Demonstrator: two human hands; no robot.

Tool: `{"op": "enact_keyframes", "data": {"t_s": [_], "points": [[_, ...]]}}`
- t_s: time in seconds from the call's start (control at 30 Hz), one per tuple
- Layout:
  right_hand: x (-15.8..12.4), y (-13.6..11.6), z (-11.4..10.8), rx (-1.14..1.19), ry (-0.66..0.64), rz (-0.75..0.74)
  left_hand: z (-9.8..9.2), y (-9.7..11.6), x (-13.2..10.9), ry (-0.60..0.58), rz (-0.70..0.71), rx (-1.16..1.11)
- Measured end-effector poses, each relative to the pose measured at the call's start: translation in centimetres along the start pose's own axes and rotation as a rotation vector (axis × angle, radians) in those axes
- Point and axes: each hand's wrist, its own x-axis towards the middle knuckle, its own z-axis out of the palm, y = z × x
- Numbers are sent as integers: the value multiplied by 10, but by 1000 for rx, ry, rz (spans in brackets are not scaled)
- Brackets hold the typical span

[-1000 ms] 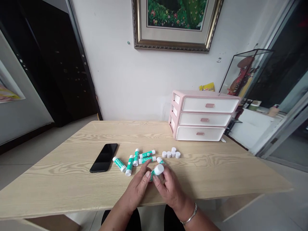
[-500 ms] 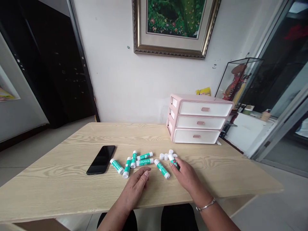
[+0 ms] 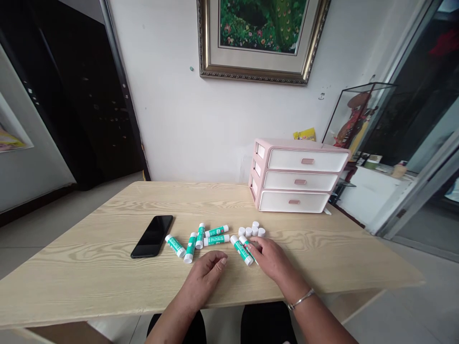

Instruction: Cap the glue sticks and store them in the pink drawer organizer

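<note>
Green-labelled glue stick (image 3: 246, 247) lies on pale wood table (image 3: 89, 282), lower centre, touching neighbouring stick (image 3: 241, 251). Your right hand (image 3: 271, 259) has fingertips against it, grip unclear. Your left hand (image 3: 205, 274) rests loosely curled, holding nothing.

**Glue sticks lie between a phone and a cluster of caps**

On the wooden table (image 3: 107, 286), loose glue sticks (image 3: 216, 240) lie in the middle, with a smartphone (image 3: 152, 236) to their left and the small cluster of caps (image 3: 252, 231) just behind and to their right. A three-drawer organizer (image 3: 297, 181) stands farther back on the right. A framed painting (image 3: 263, 28) hangs on the wall behind the table, and a glass display case (image 3: 358, 114) stands beyond the organizer.
</note>
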Motion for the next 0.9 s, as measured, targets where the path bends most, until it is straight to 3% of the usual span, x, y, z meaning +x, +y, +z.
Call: {"op": "enact_keyframes", "data": {"t_s": [0.13,0.23,0.43,0.6,0.73,0.9], "points": [[5,12,1,-7,98,57,1,-5,2,30,72,48],[14,17,-6,-53,209,89,1,-7,5,122,160,166],[30,19,-16,-174,262,125,2,-2,18,305,277,638],[31,25,-2,-185,229,163,5,13,30,266,190,970],[30,25,0,-165,208,111,9,22,35,219,135,1086],[29,28,1,-187,190,62,11,17,38,225,155,1136]]}}
